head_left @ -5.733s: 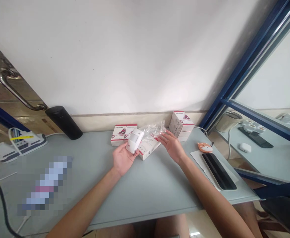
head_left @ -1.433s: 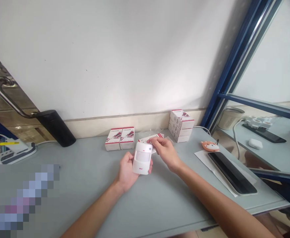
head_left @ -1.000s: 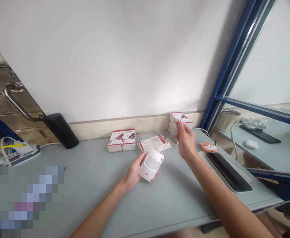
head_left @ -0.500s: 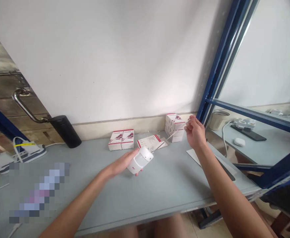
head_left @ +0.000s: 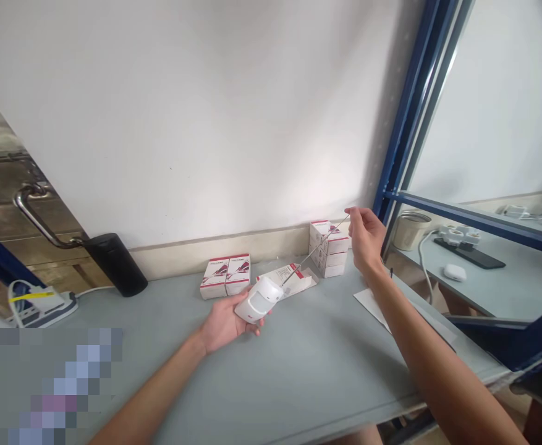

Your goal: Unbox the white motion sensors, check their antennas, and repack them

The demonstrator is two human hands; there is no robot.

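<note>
My left hand [head_left: 222, 324] is closed around a white motion sensor [head_left: 258, 301], a rounded plastic housing with a pale window on its front, lifted above the table. From the sensor's upper right side a thin metal telescopic antenna [head_left: 316, 251] runs slanting up to the right. Its far end is at the fingertips of my right hand [head_left: 367, 238], which are pinched together on it. Behind the sensor lies an opened white and red carton [head_left: 289, 279] with its flap out. Part of that carton is hidden by the sensor.
Two small boxes [head_left: 225, 276] lie to the left, and a box stack [head_left: 329, 250] stands near the wall. A black cylinder [head_left: 117, 264] and a power strip [head_left: 50, 312] are farther left. White paper [head_left: 371, 309] lies under my right forearm. A blue frame [head_left: 403, 136] rises on the right.
The camera view has shifted slightly. My left hand has turned so more of its palm shows under the sensor. The antenna now shows clearly as one line up to my right fingertips.
</note>
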